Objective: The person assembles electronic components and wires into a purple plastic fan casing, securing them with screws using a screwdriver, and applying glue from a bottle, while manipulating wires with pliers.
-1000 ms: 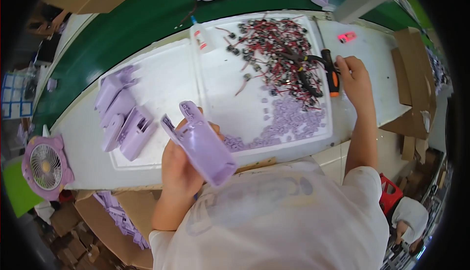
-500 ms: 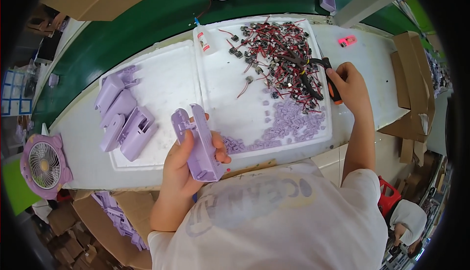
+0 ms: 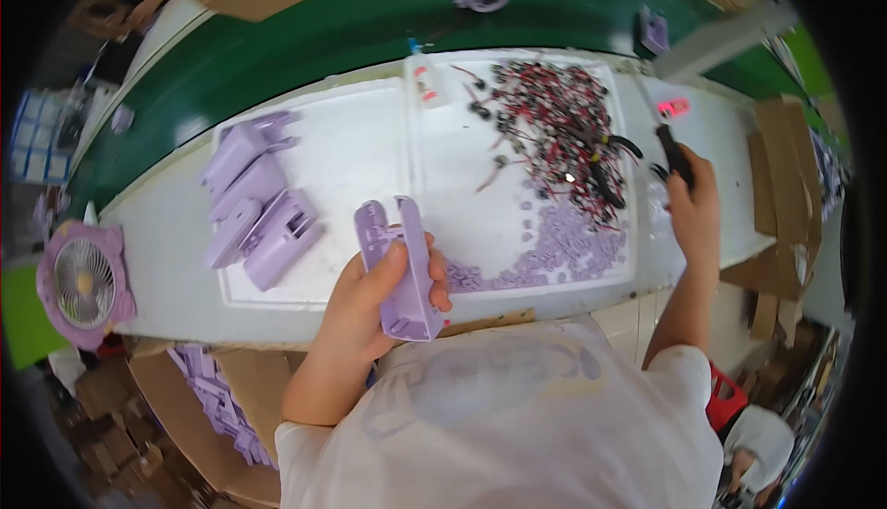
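Observation:
My left hand (image 3: 365, 296) grips a long lilac plastic housing (image 3: 399, 310), its hollow side up and my thumb laid inside it. To the right, my right hand (image 3: 695, 199) is closed round the black handle of a screwdriver (image 3: 674, 151). Its thin metal shaft points away from me, past the tray's right edge. Dark-handled pliers (image 3: 602, 176) lie on a heap of small boards with red and black wires (image 3: 545, 93). Nearer me, small lilac plastic pieces (image 3: 573, 241) are spread in the white foam tray (image 3: 453, 167).
Several lilac housings (image 3: 249, 176) rest on another white tray at left. A lilac fan (image 3: 85, 278) stands at the table's left end. Farther back are a bottle (image 3: 425, 84) and a glowing pink item (image 3: 674, 108). An open carton (image 3: 212, 389) of lilac parts sits below; another carton (image 3: 785, 186) is at right.
My right hand has lifted the screwdriver from beside the pliers and moved it right, away from the heap. My left hand still holds the housing. The whole view has shifted slightly.

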The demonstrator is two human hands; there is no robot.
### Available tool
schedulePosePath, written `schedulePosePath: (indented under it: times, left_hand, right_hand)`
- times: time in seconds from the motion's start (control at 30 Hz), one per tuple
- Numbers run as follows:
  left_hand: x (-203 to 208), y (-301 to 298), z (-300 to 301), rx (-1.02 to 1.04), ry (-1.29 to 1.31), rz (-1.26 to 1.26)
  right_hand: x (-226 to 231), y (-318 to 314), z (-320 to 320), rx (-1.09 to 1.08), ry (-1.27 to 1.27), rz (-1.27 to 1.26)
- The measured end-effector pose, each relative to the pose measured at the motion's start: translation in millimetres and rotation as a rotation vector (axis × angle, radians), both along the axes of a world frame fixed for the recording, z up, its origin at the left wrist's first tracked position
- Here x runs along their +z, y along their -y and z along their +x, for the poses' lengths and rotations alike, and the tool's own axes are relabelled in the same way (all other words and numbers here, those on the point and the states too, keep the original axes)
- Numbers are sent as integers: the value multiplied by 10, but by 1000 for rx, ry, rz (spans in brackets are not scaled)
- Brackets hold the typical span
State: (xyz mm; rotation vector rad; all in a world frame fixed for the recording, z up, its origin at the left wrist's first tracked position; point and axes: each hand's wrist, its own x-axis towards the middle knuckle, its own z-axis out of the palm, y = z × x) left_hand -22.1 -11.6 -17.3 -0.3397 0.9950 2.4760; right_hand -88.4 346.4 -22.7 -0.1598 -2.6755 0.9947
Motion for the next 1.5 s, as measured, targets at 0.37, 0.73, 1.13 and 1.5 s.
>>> schedulePosePath:
  times: [0.37, 0.73, 1.13, 1.5]
  left_hand:
    - [-82, 101, 44, -94, -68, 460]
    - [98, 140, 120, -5, -81, -2]
    - [125, 131, 180, -90, -293, -288]
    - [378, 421, 69, -382, -131, -681]
  right_hand:
    - [693, 815, 313, 770, 280, -479]
    - [722, 867, 287, 895, 298, -347]
    - [330, 912, 510, 936, 669, -675]
    - [445, 1018, 464, 988, 651, -482]
